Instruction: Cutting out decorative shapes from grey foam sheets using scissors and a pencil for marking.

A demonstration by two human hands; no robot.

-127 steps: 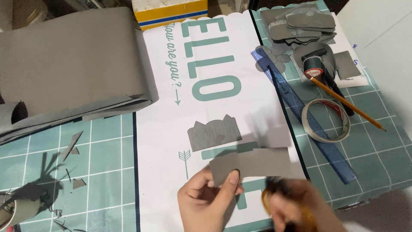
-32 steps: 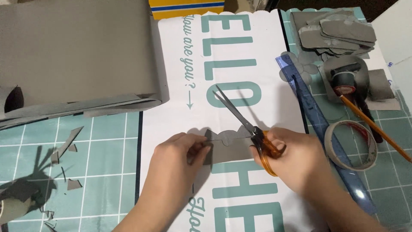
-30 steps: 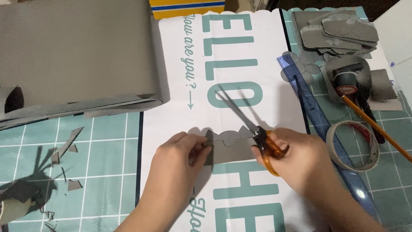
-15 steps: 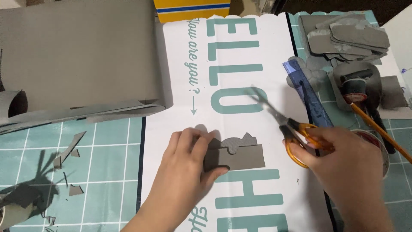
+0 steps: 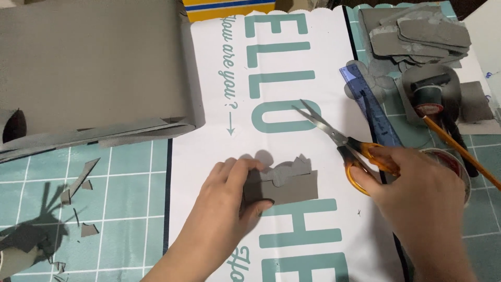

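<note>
A green cutting mat (image 5: 125,172) covered the table, and a white sheet (image 5: 292,130) with teal lettering lay over its middle. Up and to the left of the left grip sat a wide grey roll (image 5: 94,73) of sheet material, its loose edge curling onto the mat. A pile of grey cutouts (image 5: 417,34) lay well above the right grip, with a blue ruler (image 5: 373,112) running down towards that hand and a pencil (image 5: 459,151) just to its right.

The left hand (image 5: 224,209) was pressed flat on the sheet, fingers and thumb closed on the left end of a small grey piece (image 5: 289,183), pinning it down. The piece stuck out to the right of that grip, its top edge cut into bumps and points.

The right hand (image 5: 417,198) was closed round the orange handles of the scissors (image 5: 339,141). The blades pointed up and left from that grip, slightly parted, clear of the grey piece, which lay just left of the handles. Grey scraps (image 5: 78,183) lay on the mat well left of the left hand.
</note>
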